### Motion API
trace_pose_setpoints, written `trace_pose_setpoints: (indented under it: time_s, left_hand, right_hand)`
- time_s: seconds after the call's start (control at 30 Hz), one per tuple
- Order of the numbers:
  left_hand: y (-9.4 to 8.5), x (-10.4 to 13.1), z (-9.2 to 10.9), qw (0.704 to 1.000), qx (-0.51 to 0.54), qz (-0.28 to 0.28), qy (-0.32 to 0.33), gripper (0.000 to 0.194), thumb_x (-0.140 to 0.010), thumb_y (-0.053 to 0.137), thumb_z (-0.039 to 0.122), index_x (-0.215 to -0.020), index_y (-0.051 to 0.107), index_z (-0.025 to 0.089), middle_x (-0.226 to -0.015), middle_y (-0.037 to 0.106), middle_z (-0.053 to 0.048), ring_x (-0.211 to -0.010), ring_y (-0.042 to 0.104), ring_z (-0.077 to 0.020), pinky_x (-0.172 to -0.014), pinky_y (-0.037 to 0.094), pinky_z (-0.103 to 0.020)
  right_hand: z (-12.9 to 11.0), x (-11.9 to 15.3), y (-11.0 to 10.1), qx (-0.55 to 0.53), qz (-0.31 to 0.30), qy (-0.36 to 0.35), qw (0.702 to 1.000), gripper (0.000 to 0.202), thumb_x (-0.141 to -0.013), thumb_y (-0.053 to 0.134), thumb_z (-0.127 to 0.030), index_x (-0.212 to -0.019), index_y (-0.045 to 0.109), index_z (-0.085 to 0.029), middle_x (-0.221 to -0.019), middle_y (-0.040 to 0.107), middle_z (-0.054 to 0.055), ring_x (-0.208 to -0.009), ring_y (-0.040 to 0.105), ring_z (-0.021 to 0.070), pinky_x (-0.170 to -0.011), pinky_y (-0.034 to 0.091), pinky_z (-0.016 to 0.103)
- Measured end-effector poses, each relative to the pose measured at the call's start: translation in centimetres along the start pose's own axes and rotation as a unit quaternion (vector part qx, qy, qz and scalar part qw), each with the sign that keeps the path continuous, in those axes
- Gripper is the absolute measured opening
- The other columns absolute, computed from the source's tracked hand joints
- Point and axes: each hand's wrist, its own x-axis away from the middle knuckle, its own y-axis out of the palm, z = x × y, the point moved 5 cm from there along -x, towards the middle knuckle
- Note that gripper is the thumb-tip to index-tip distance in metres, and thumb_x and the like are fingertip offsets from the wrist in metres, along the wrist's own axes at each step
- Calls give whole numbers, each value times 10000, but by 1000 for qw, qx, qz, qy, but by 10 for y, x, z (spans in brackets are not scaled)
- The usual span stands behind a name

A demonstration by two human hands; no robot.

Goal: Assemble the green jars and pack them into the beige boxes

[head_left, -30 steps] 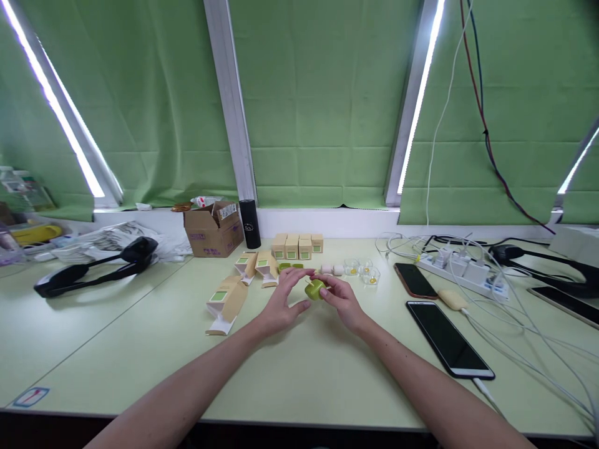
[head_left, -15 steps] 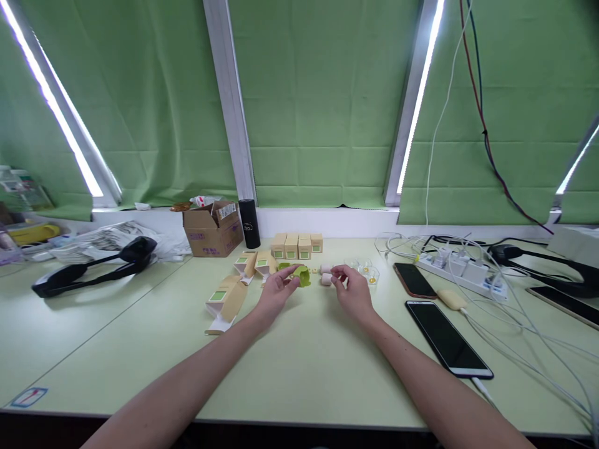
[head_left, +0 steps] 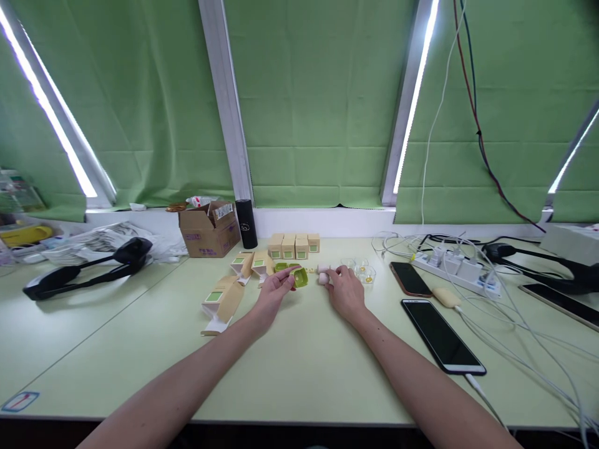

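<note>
My left hand [head_left: 272, 298] is closed on a small green tray [head_left: 300, 277], held just above the table. Behind it lies another green piece [head_left: 281, 267]. My right hand [head_left: 345, 290] has its fingertips on one of the small pale pink cylinders [head_left: 323, 279], with the thumb beside it. Small clear cups with yellow centres [head_left: 369, 277] stand just beyond the right hand. Left of my left hand are opened kraft boxes [head_left: 224, 299], and several closed small kraft boxes [head_left: 289, 246] stand in a row behind.
A cardboard carton [head_left: 209, 231] and a black cylinder [head_left: 246, 223] stand at the back. On the right are phones [head_left: 442, 337], a power strip [head_left: 456, 271] and tangled cables. A black strap-like device [head_left: 88, 271] lies at the left.
My left hand has tilted the green tray so its inside shows more. My right hand has turned palm down and come onto a pink cylinder. The view has shifted slightly.
</note>
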Motion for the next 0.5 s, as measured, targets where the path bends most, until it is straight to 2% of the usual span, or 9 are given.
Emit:
trace_pose_setpoints:
  time_s: [0.1, 0.17, 0.2, 0.27, 0.33, 0.4, 0.5]
  left_hand:
    - [-1, 0, 0, 1000, -9, 5, -1, 563, -815, 786, 561, -1258, 748, 216, -1074, 763, -95, -925, 654, -204, -821, 527, -326]
    - [-3, -1, 1, 1000, -14, 12, 5, 567, -815, 780, 576, -1255, 748, 221, -1069, 764, -93, -930, 659, -211, -820, 529, -332]
    - [-4, -1, 2, 1000, -16, 15, 10, 572, -815, 776, 584, -1252, 749, 215, -1087, 763, -100, -941, 661, -217, -817, 529, -334]
    - [-5, -2, 2, 999, -18, 18, 19, 585, -819, 769, 597, -1247, 748, 199, -1141, 757, -119, -965, 662, -226, -811, 524, -330]
    - [-5, -2, 2, 999, -18, 23, 25, 591, -822, 765, 601, -1246, 746, 189, -1175, 751, -131, -980, 662, -231, -804, 516, -324]
    - [-6, -2, 2, 999, -14, 30, 28, 591, -826, 762, 598, -1252, 743, 188, -1181, 751, -134, -985, 662, -233, -799, 512, -320]
    - [-6, -2, 2, 999, -8, 32, 26, 576, -837, 755, 591, -1252, 742, 192, -1183, 751, -130, -993, 662, -232, -798, 507, -314]
  right_hand:
    - [2, -1, 0, -61, -6, 27, 998, 251, -894, 679, -168, -1125, 728, -253, -1117, 642, 133, -987, 603, 271, -711, 493, 346]
    - [5, -3, 0, -170, 4, 59, 984, 225, -906, 667, -236, -1123, 726, -235, -1115, 656, 120, -962, 609, 250, -742, 508, 353]
    - [6, -3, 0, -243, 4, 79, 967, 228, -909, 664, -300, -1115, 725, -223, -1100, 668, 110, -929, 613, 236, -750, 514, 354]
    - [6, -4, 2, -401, -15, 121, 908, 335, -886, 670, -458, -1095, 725, -201, -1036, 699, 87, -852, 612, 213, -717, 517, 340]
    - [1, -4, 2, -533, -50, 159, 830, 462, -817, 710, -581, -1066, 732, -193, -949, 717, 70, -793, 605, 201, -640, 489, 305]
    - [-5, -2, -2, -611, -62, 195, 765, 510, -745, 768, -633, -1000, 744, -192, -888, 711, 65, -754, 594, 189, -591, 456, 281]
    - [-18, 1, -11, -681, -66, 215, 697, 477, -731, 802, -632, -900, 745, -189, -892, 712, 74, -761, 595, 174, -594, 461, 271]
